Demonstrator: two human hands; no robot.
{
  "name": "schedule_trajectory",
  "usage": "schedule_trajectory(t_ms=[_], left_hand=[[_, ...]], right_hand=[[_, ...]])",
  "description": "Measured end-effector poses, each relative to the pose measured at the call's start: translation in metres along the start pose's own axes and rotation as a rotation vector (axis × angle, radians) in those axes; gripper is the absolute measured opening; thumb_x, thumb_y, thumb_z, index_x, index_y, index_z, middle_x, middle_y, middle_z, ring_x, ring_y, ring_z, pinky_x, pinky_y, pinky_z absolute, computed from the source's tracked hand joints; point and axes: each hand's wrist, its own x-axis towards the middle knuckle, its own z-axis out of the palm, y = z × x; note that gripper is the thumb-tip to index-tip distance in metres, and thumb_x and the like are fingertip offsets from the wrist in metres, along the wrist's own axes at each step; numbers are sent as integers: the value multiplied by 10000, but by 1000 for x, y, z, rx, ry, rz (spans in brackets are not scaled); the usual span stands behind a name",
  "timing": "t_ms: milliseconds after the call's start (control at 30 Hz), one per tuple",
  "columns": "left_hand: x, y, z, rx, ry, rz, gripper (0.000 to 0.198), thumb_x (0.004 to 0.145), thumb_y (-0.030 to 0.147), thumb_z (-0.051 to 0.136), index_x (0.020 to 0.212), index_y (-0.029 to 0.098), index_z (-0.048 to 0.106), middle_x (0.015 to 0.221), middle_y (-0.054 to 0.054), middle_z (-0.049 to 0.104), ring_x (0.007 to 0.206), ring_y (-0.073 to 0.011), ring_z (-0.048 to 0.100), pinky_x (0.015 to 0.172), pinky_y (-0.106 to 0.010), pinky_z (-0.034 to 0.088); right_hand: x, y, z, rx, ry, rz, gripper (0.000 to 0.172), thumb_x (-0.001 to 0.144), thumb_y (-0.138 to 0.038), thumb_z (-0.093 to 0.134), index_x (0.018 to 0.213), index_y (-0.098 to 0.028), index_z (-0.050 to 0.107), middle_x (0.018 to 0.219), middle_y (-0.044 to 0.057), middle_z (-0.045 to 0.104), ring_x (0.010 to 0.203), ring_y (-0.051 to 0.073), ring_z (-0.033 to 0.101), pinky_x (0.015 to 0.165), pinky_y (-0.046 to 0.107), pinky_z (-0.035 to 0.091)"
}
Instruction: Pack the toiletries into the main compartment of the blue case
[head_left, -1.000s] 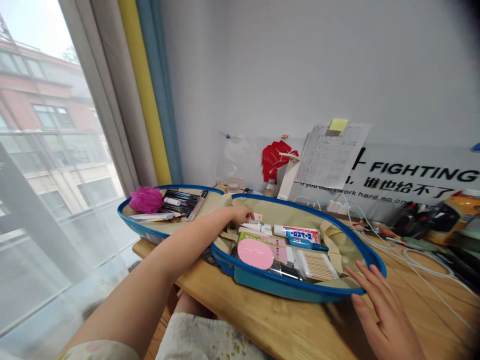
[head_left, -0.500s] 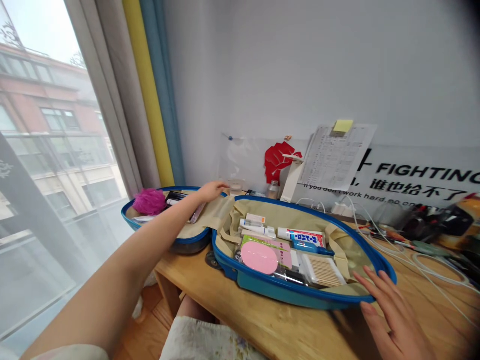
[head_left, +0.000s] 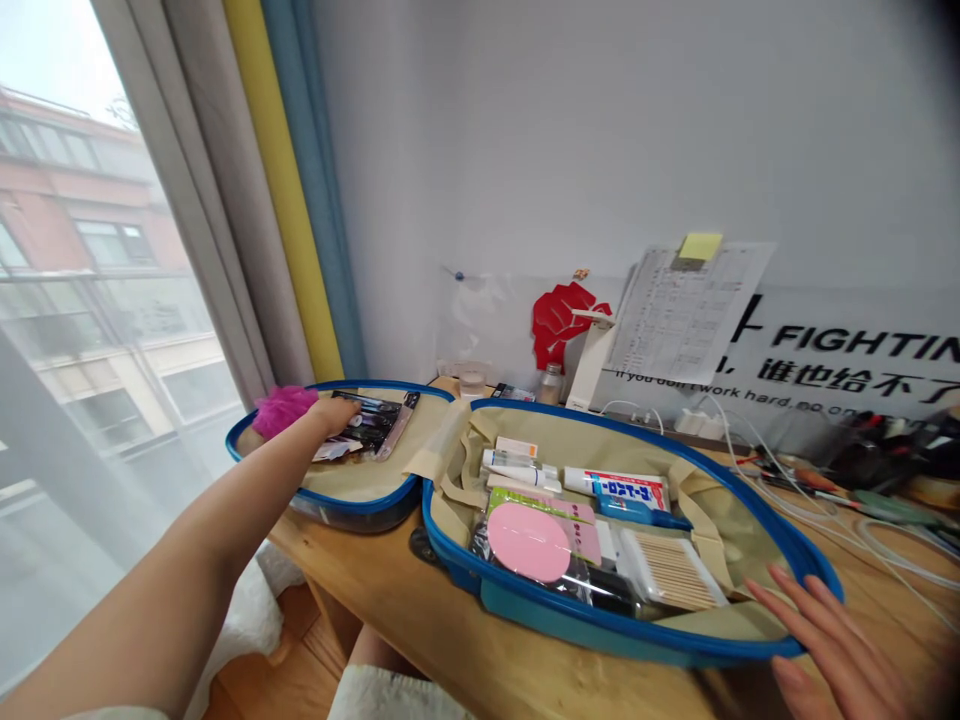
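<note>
An unzipped blue case (head_left: 585, 632) with a beige lining lies spread on the wooden desk. My left hand (head_left: 335, 414) reaches into its left half, at a clear pouch with dark slim items (head_left: 379, 430). Its fingers are mostly hidden there, so I cannot tell whether they grip anything. A pink-purple bath puff (head_left: 281, 408) lies beside that wrist. My right hand (head_left: 836, 635) rests at the case's right rim, fingers stretched out and holding nothing. In the right half lie a pink oval pad (head_left: 529, 541), a toothpaste tube (head_left: 619, 487), a blue tube (head_left: 641, 514) and a pack of cotton swabs (head_left: 671, 570).
White cables (head_left: 877, 545) and assorted tools run along the desk's right side. A small glass jar (head_left: 551, 382) and a clear cup (head_left: 472, 382) stand behind the case near the wall. Clipped papers (head_left: 686, 315) hang above. Curtains (head_left: 289, 190) and a window are at the left.
My left hand has moved left and down, from the far edge of the left half to the dark items inside. My right hand stays at the right rim; the view has shifted slightly.
</note>
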Motion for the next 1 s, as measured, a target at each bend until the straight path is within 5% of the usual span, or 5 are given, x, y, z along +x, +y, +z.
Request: schedule_trajectory(t_ms=[200, 333, 567, 767, 1000], left_hand=[[-5, 5, -5, -48, 66, -29, 316, 850, 172, 414, 1125, 122, 564, 1093, -176, 662, 979, -262, 643, 836, -347, 488], [-13, 20, -31, -139, 222, -20, 403, 920, 257, 315, 1268, 99, 444, 1213, -194, 560, 1019, -270, 623, 875, -380, 476], [-14, 115, -105, -294, 427, 297, 428, 968, 338, 275, 1360, 200, 376, 1287, -108, 490, 1210, -209, 492, 1015, -322, 386], [-12, 214, -118, -329, 272, 618, 392, 885, 268, 497, 1273, 213, 508, 1231, -73, 572, 1118, -187, 554, 972, -272, 402], [2, 245, -99, -284, 140, 587, 338, 817, 252, 588, 1152, 207, 586, 1176, -59, 643, 1049, -203, 597, 878, -272, 451]], right_hand=[[3, -5, -3, -19, -6, 29, 436, 885, -256, 409, 1320, -265, 445, 1371, 116, 487, 1351, 330, 363, 1068, 604, 331], [3, -8, -3, -12, -15, 56, 427, 896, -264, 404, 1320, -268, 444, 1366, 121, 492, 1360, 324, 354, 1057, 603, 349], [10, -15, -7, -40, -20, 58, 400, 921, -303, 373, 1305, -232, 461, 1364, 137, 498, 1366, 316, 349, 1028, 574, 400], [12, -19, -10, -27, 1, 71, 401, 928, -351, 353, 1271, -208, 504, 1365, 114, 510, 1352, 312, 374, 1028, 543, 412], [9, -16, -7, -12, -24, 98, 423, 920, -368, 367, 1288, -207, 500, 1384, 110, 497, 1362, 299, 362, 1054, 511, 398]])
